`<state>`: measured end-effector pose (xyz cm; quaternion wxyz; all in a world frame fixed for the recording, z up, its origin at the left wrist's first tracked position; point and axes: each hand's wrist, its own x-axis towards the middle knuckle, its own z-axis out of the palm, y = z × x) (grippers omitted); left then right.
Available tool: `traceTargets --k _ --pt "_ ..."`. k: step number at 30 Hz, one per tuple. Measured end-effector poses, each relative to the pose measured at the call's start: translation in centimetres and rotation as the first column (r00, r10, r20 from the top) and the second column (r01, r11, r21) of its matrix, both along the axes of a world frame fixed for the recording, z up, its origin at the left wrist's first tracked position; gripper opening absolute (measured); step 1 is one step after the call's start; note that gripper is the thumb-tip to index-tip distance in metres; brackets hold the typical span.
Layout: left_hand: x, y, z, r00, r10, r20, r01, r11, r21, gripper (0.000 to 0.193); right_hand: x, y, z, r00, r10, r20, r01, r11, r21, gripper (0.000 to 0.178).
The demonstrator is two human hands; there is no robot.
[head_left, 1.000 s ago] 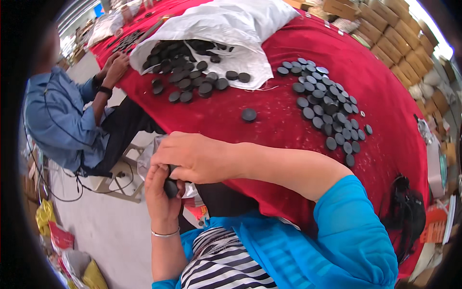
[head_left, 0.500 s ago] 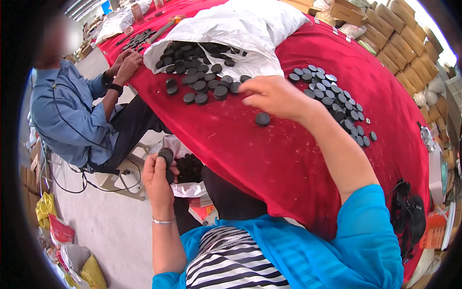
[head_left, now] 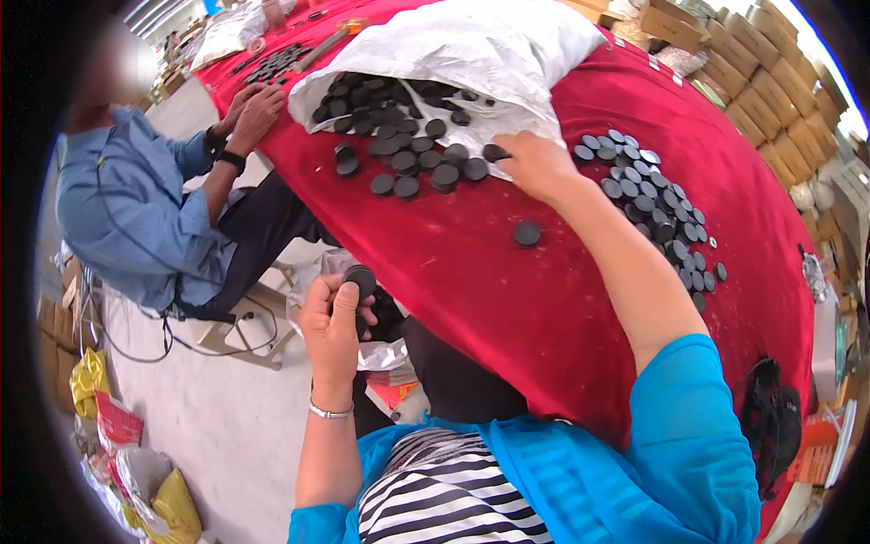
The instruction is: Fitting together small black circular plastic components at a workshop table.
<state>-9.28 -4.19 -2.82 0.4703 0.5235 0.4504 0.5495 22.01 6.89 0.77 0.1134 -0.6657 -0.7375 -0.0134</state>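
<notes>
My left hand (head_left: pixel 332 319) is closed around a few round black discs (head_left: pixel 361 280), holding them over the near edge of the red-covered table. Across the table, my right hand (head_left: pixel 542 170) has its fingertips closed on another black disc (head_left: pixel 495 152) at the mouth of a white sack (head_left: pixel 471 50). Many loose discs (head_left: pixel 405 163) spill out of that sack onto the cloth. One disc (head_left: pixel 526 234) lies alone, nearer to me. A wide spread of discs (head_left: pixel 654 201) covers the cloth right of my right hand.
Below the table edge, an open bag (head_left: pixel 388 355) holds more black discs. At the left sits a co-worker in a blue shirt (head_left: pixel 136 208), hands at the table's edge by more discs. A black bag (head_left: pixel 770 417) is at the right. Cardboard boxes (head_left: pixel 770 109) are stacked behind.
My right hand has moved to the sack's mouth, and its fingertips are now on a disc there. My left hand still holds its discs. The whole view has shifted slightly.
</notes>
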Motion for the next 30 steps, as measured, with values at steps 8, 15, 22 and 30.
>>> traceTargets --k 8,15,22,30 --pt "8.0 4.4 5.9 0.92 -0.296 -0.257 0.27 0.954 -0.133 0.018 -2.8 -2.6 -0.5 0.998 -0.019 -0.06 0.025 0.995 0.096 0.02" --pt "15.5 3.6 9.3 0.795 -0.605 -0.041 0.603 0.796 -0.06 0.025 -1.4 -4.1 -3.5 0.748 0.267 -0.608 -0.289 0.955 0.064 0.044" --pt "5.0 5.4 3.5 0.971 -0.227 0.079 0.234 0.967 -0.102 0.021 0.7 -3.9 -3.1 0.82 0.181 -0.543 -0.034 0.962 0.269 0.038" --pt "-5.7 5.8 -5.5 0.46 0.245 -0.853 0.046 0.953 0.299 0.03 -1.1 -3.6 -1.2 0.358 0.147 -0.922 -0.261 0.964 0.053 0.05"
